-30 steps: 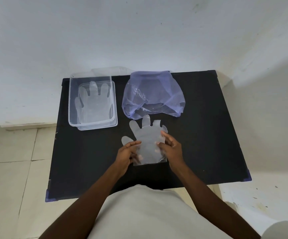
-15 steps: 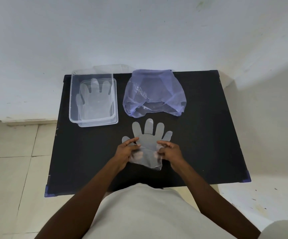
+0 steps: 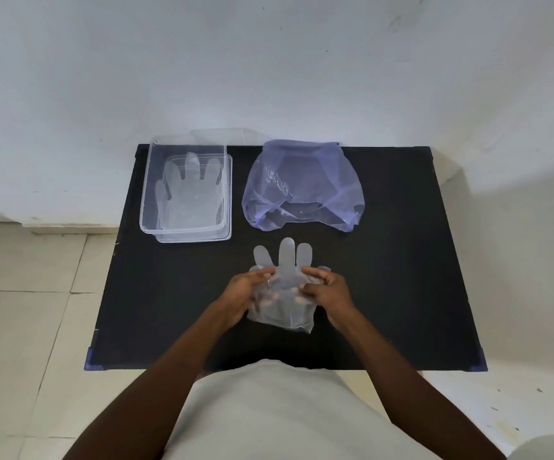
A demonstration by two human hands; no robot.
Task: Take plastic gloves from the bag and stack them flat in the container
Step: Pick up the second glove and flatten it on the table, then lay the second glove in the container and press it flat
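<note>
A clear plastic glove (image 3: 285, 260) is held over the middle of the black table (image 3: 401, 277), fingers pointing away from me. My left hand (image 3: 240, 293) pinches its left side and my right hand (image 3: 330, 292) pinches its right side, and its palm is bunched between them. The purple plastic bag (image 3: 302, 184) lies crumpled at the back of the table, its mouth facing me. To its left stands the clear rectangular container (image 3: 146, 200), with clear gloves (image 3: 192, 190) lying flat inside it.
The table stands against a white wall (image 3: 269, 61), with another wall close on its right. Pale floor tiles (image 3: 30, 310) lie to the left of the table. My light shirt (image 3: 269, 410) fills the bottom of the view.
The glove lay flat and spread a second ago. My two hands have since drawn closer together and gathered its palm, so it now looks crumpled and slightly raised.
</note>
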